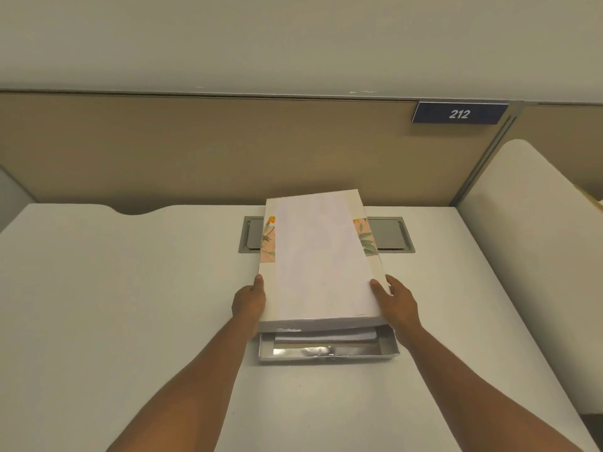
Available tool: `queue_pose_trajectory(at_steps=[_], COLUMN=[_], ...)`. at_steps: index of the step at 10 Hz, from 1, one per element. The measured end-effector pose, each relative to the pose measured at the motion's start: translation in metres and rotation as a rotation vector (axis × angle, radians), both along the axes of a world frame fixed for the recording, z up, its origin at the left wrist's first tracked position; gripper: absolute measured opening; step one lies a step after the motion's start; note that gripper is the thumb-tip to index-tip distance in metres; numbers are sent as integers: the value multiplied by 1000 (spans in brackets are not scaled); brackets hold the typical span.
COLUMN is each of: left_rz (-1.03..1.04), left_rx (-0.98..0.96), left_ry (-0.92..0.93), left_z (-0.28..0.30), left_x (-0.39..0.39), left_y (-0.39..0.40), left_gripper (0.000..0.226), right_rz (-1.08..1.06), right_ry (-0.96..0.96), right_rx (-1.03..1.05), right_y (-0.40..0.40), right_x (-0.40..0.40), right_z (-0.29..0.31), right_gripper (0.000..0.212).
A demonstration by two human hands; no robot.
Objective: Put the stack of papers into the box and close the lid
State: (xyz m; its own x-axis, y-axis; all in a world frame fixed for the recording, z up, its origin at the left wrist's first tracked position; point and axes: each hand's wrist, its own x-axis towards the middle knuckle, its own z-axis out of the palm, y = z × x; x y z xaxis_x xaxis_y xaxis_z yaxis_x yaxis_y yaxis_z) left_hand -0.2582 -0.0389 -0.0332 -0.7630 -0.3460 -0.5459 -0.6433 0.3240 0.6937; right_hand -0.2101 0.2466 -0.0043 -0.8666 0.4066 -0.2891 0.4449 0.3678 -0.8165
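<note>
Two bare forearms reach forward from the bottom edge over a white desk [98,288]. Nearest lies the box [329,352], a shallow tray with a shiny silver inner wall, its near edge uncovered. Inside it, just under the raised lid, the near edge of the papers [326,337] shows as a thin white stack.

Above the box, the lid [321,259] is held tilted, its near end lifted clear of the tray and its far end lower; the top is plain white, with floral print on both long sides. Left hand [249,301] grips the lid's left near corner, thumb on the upper edge, fingers hidden beneath. Right hand [396,301] clasps the right near corner, thumb on top, fingers along the side.

Beyond, the lid partly covers a grey recessed panel [390,234] in the desk. Farther back stands a tan partition [195,151] bearing a dark plate [459,113] marked 212.
</note>
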Motion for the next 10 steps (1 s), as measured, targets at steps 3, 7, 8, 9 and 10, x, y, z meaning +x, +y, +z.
queue_pose_trajectory(at_steps=[3,7,8,9,10], left_rz=[-147,-341,-335,-285,-330], left_rx=[-87,-282,-413,-446,-485], left_ry=[75,-32,-9,-30,93], left_z=[1,2,-4,2,15], left_x=[47,118,121,121,114], left_y=[1,-7,0,5,8], left_gripper=[50,57,60,59,64], right_rz=[24,110,113,143,243], right_ry=[-106,-215,-261,-303,-169], right_rx=[-22,142,298,390,621], right_y=[15,11,5,1,-8], right_x=[49,84,85,81,78], right_z=[-9,-20,-22,-15,0], right_gripper=[52,31,37,39,64])
